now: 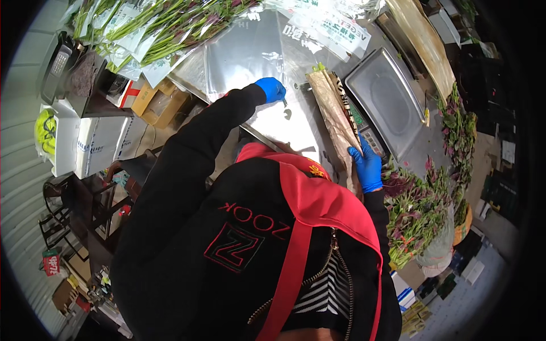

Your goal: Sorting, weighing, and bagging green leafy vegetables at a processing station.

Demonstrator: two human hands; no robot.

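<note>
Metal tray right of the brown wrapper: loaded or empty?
Empty: the metal tray shows bare metal inside its rim. The right hand is at the brown wrapper, not in the tray.

Left hand (269, 90) and right hand (367, 162): blue gloves (371, 176). Black long-sleeved jacket (165, 244) bears red embroidered lettering (254, 217), a red-and-green square emblem (234, 247) and a brass-toned zip (334, 241). Red apron (318, 199); black-and-white chevron-patterned shirt (327, 292) beneath.
</note>
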